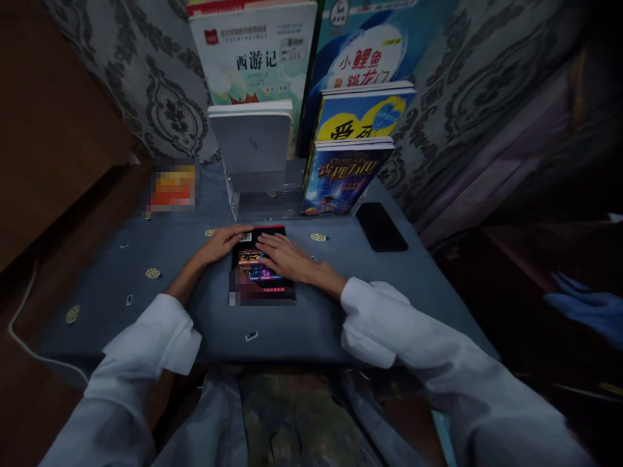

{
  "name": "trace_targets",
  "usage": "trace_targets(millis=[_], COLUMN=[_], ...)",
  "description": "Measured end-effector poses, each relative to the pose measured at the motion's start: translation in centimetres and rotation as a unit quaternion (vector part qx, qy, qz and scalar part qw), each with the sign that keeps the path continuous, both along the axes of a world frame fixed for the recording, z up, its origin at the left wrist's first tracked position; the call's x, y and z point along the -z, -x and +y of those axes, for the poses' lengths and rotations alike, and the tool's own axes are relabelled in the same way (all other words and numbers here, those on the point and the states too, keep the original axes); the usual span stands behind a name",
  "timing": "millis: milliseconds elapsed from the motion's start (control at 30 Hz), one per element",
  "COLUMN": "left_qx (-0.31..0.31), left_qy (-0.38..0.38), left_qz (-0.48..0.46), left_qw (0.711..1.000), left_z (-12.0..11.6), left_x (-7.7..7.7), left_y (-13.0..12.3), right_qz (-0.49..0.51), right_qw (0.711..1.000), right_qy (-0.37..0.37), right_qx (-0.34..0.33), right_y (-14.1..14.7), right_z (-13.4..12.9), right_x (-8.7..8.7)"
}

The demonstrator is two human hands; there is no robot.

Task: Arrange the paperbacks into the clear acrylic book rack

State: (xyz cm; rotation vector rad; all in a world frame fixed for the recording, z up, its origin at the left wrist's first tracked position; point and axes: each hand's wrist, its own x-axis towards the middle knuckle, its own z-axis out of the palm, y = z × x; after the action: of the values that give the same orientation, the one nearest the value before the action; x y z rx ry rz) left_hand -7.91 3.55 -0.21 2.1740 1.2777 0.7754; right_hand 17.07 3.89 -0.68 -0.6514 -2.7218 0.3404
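Observation:
A dark book [263, 292] with a red edge and small colourful pictures lies flat on the blue-grey tablecloth in front of me. Across its upper right part rests my right hand [285, 258], flat with the fingers stretched out. My left hand [226, 241] lies along the book's upper left edge, fingers extended and touching it near a white label. Neither hand is wrapped around anything. Just beyond the book stands a clear book stand [263, 206] with several upright books, among them a dark blue book [341, 178] at the front right.
A black phone [382, 227] lies right of the stand. At the back left is a blurred orange-and-yellow item [172, 187]. A white cable [24, 344] hangs by the table's left side. Patterned curtains [165, 110] hang behind the table.

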Motion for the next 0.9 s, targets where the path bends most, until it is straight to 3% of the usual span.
trace_targets(millis=[133,233,633,733,900], left_qx=[-0.003,-0.007,-0.010,-0.015,-0.018], left_qy=[0.007,0.007,-0.040,-0.053,-0.067], left_qz=[-0.047,-0.051,0.031,0.058,0.113], left_qw=[0.999,0.999,0.999,0.997,0.991], left_z=[-0.2,-0.3,-0.7,-1.0,-1.3], left_x=[0.4,0.6,0.7,0.6,0.3], left_y=[0.1,0.0,-0.7,-1.1,-1.6], right_qz=[-0.002,0.002,-0.045,-0.049,-0.051], right_qw=[0.999,0.996,0.978,0.986,0.997], right_qy=[-0.008,-0.014,-0.004,0.006,0.037], right_qx=[-0.050,-0.084,-0.203,-0.162,0.034], right_y=[3.8,5.1,2.8,1.2,-1.6], right_z=[0.3,-0.6,-8.6,-8.8,-8.9], right_x=[-0.2,-0.2,-0.3,-0.8,-0.4])
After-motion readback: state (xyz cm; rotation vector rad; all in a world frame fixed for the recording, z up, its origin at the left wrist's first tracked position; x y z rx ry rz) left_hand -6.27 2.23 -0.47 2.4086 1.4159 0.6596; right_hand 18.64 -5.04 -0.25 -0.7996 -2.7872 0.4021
